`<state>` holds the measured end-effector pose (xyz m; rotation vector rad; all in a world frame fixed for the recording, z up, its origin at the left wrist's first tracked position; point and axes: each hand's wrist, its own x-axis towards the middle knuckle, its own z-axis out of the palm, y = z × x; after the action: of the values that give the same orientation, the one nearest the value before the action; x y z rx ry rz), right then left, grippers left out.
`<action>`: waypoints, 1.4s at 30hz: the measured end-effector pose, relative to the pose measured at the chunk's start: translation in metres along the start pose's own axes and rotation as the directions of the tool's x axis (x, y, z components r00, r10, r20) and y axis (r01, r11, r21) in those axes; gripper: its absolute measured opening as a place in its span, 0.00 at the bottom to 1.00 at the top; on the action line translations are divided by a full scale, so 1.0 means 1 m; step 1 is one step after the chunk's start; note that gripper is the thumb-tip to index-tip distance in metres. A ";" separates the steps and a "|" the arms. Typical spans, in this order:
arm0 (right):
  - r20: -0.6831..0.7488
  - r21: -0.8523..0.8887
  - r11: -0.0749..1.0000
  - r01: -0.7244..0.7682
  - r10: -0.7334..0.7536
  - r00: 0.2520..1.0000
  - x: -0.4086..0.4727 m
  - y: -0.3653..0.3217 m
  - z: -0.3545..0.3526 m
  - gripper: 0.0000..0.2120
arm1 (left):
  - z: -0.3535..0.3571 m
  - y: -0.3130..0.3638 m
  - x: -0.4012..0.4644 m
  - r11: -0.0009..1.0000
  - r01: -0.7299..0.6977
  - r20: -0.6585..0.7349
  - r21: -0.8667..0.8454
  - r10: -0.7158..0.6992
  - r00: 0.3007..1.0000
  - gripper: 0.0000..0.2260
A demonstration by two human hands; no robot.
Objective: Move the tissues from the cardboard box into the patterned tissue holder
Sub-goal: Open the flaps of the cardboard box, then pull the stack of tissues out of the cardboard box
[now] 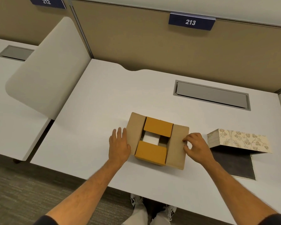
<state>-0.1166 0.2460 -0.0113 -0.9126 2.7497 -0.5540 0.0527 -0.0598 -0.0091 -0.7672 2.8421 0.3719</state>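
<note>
Head view: I look down on a white desk (91, 111) set against a tan partition.
Left hand (119, 144): I see it lying flat, fingers stretched out together, holding nothing; its thumb side touches the box's left flap.
Cardboard box (156, 140): it sits near the desk's front edge, between my two hands, its four flaps folded outward.
Tissues (151, 138): I make out a white block down in the box's square opening.
Right hand (197, 147): fingers curled, thumb and fingertips pinching the outer edge of the right flap.
Patterned tissue holder (238, 140): just right of that hand, apart from the box, tipped so its dark grey inside faces me.
Label: a blue plate (191, 22) on the partition reads 213.
</note>
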 end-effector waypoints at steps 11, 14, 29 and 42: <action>0.050 -0.237 0.969 -0.074 0.088 0.995 0.033 -0.044 0.022 0.27 | 0.017 0.032 -0.006 0.799 -0.565 0.149 0.206 0.546 0.825 0.30; 0.079 -0.298 0.953 -0.051 0.078 0.994 0.048 -0.056 0.027 0.35 | 0.018 0.035 -0.009 0.827 -0.535 0.163 0.172 0.512 0.844 0.34; -0.039 -0.201 0.978 -0.058 0.051 0.998 0.096 -0.061 0.002 0.09 | 0.016 0.038 -0.006 0.912 -0.401 0.190 -0.092 0.411 0.892 0.32; -0.162 0.088 0.922 -0.377 0.386 0.908 0.139 -0.054 -0.002 0.09 | 0.002 0.048 0.004 0.885 -0.427 0.131 -0.186 0.453 0.882 0.25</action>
<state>-0.1979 0.1222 0.0038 -0.3039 2.9413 -0.6559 0.0248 -0.0213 -0.0029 -0.0810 2.8216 0.6879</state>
